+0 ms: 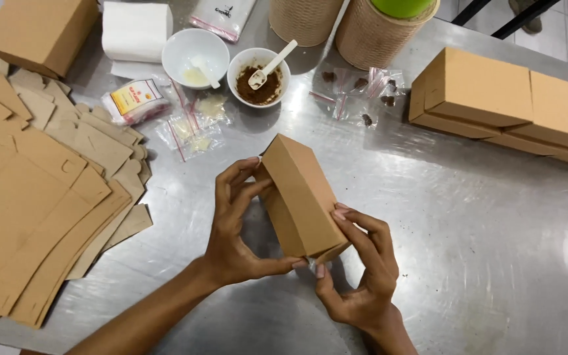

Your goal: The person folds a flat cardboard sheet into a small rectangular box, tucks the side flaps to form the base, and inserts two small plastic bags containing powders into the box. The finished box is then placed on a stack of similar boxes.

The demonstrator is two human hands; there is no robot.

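Both my hands hold a small brown cardboard box (300, 194) above the steel table (468, 223). My left hand (235, 227) grips the box's left side, fingers on the far end and thumb under the near corner. My right hand (361, 269) pinches the near end, where a flap sits partly open. The box is tilted, with its long side running away from me.
A fan of flat unfolded box blanks (41, 190) lies at the left. Finished boxes (501, 105) are stacked at the right. Behind are two white bowls (195, 56), one with brown powder and a spoon (259, 77), small zip bags (192, 125), and two woven cylinders (376, 29).
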